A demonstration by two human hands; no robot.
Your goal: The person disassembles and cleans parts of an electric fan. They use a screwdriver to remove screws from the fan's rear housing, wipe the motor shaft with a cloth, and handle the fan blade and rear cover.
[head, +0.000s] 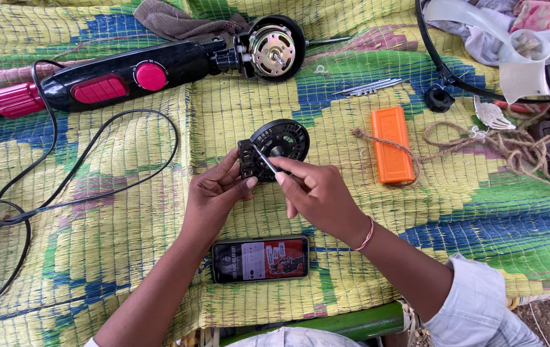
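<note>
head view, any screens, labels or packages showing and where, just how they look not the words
Smartphone: lies flat on the woven mat, just below both hands; a black rectangle with a lit screen, white at its left end, red and dark towards the right.
Orange case: lies on the mat to the right of the right hand; a plain long orange box with no label visible.
The black fan motor cover, held in the left hand, shows no label.

Black motor cover point(279, 142); orange case point(391, 145); yellow-green-blue woven mat point(127, 244)
</note>
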